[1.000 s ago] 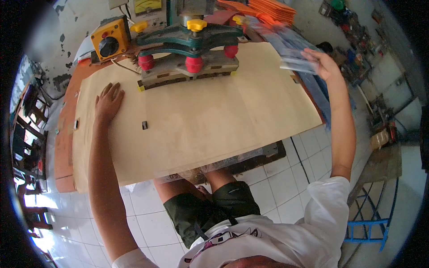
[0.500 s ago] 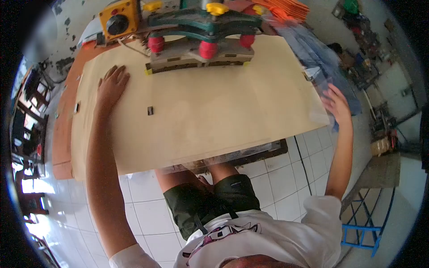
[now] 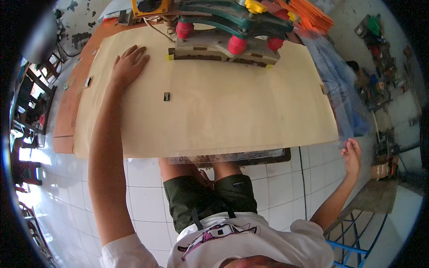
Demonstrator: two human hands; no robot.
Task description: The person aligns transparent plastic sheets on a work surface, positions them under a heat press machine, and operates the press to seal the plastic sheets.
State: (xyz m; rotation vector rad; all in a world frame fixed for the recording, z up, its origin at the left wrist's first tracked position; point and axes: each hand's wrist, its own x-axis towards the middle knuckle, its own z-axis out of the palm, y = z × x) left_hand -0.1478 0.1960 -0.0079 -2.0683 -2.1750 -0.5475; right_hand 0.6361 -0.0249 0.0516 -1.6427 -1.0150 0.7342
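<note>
My left hand (image 3: 130, 64) lies flat on the tan board (image 3: 223, 98) covering the table, its fingers slightly spread, left of the machine's pressing bar (image 3: 223, 53). Past the board's front right corner, my right hand (image 3: 352, 156) has its fingers pinched together at the lower end of clear plastic sheeting (image 3: 346, 131). What sits between the fingertips is small and hard to make out, but it looks like the plastic's edge. Above the bar is the machine's green frame (image 3: 219, 22) with red round mounts and yellow knobs. Clear film also hangs along the board's front edge.
Small dark pieces (image 3: 166, 96) are fixed on the board. A yellow control box (image 3: 152, 6) stands at the back left, and orange sheets (image 3: 310, 15) are stacked at the back right. Bluish plastic (image 3: 333, 76) drapes along the right side. A blue metal frame (image 3: 353, 248) is at lower right.
My right hand has moved down and toward me, from the board's right edge to past its corner, and its fingers have closed together. My left hand stays flat on the board. The camera view has shifted.
</note>
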